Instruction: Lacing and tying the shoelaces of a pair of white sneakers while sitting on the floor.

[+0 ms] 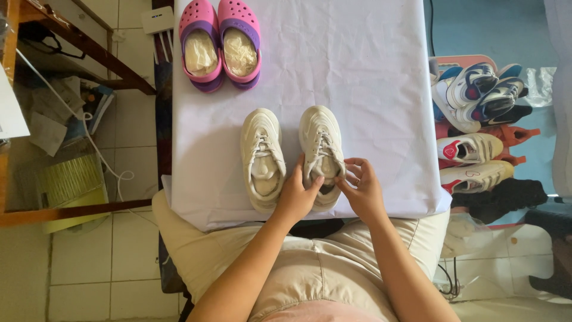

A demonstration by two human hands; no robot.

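Note:
Two cream-white sneakers stand side by side, toes pointing away, on a table covered with a white cloth (pixel 369 71). My left hand (pixel 297 194) rests on the near left side of the right sneaker (pixel 320 140), thumb at its opening. My right hand (pixel 360 188) pinches at that shoe's laces and near right edge. The left sneaker (pixel 261 156) lies untouched beside my left hand. A pair of pink and purple clogs (pixel 220 42), stuffed with pale paper, sits at the far left of the cloth.
A heap of sports shoes (pixel 476 131) in white, navy, red and orange lies on the floor to the right of the table. On the left stand a wooden frame (pixel 89 45), papers and a white cable (pixel 101 161) on tiled floor.

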